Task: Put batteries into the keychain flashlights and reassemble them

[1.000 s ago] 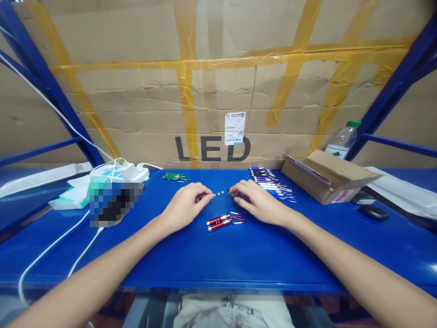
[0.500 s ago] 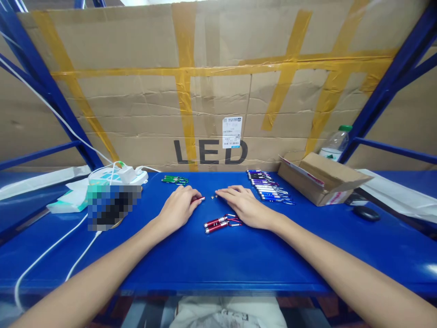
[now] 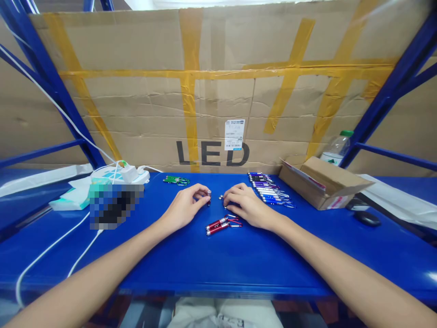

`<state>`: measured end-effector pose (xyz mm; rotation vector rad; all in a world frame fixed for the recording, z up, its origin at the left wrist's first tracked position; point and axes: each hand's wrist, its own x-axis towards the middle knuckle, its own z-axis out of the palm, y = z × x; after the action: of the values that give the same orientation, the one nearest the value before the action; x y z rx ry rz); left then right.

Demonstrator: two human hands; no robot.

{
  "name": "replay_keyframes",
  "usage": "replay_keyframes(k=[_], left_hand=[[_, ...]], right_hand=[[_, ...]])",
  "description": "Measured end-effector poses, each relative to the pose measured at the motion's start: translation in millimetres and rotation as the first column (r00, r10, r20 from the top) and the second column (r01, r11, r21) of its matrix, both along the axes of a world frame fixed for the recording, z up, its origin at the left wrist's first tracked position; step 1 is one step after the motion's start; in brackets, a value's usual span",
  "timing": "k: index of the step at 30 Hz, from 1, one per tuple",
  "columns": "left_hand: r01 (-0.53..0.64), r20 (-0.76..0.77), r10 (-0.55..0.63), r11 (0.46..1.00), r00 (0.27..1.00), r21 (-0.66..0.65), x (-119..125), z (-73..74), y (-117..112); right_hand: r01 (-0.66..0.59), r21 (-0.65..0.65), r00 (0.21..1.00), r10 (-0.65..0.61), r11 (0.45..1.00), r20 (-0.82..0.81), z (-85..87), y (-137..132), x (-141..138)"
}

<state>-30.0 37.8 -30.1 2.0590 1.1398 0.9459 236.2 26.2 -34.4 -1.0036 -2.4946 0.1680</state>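
My left hand [image 3: 186, 206] rests on the blue table [image 3: 218, 259] with thumb and fingers pinched on a small dark cylindrical flashlight part [image 3: 208, 198]. My right hand [image 3: 243, 205] lies just right of it, fingers curled over tiny silver button cells [image 3: 221, 197]; whether it holds one is hidden. Two red keychain flashlights [image 3: 221, 224] lie side by side in front of my hands.
A row of several purple, silver and blue keychain flashlights [image 3: 269, 187] lies at the right rear. Green flashlights [image 3: 175, 180] lie rear left. An open cardboard box [image 3: 324, 182], a plastic bottle [image 3: 336, 146], a power strip [image 3: 119, 175] with white cables, and a black mouse [image 3: 367, 218] surround them.
My hands have drawn closer together. The left fingers have closed on the small part, and the right fingers have curled in from flat over the button cells.
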Motion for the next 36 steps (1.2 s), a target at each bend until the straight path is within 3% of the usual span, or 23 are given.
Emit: replay_keyframes(k=[14,20,27,36], left_hand=[[0.119,0.014,-0.119,0.991,0.993,-0.059,3,3.3,-6],[0.143,-0.021,-0.144,0.988,0.989,-0.064,5,3.6,-9],[0.156,-0.102,-0.155,0.988,0.983,-0.004,6,7.4,-15],[0.164,-0.166,-0.156,0.986,0.974,0.035,5,6.6,-16]], right_hand=[[-0.011,-0.043,1.000,0.010,0.999,-0.025,4.4,-5,2],[0.064,-0.114,0.965,-0.090,0.991,-0.245,6.5,-7,2],[0.025,-0.212,0.903,-0.113,0.977,-0.414,2.7,-7,0],[0.057,-0.140,0.921,-0.106,0.989,-0.374,4.1,-6,0]])
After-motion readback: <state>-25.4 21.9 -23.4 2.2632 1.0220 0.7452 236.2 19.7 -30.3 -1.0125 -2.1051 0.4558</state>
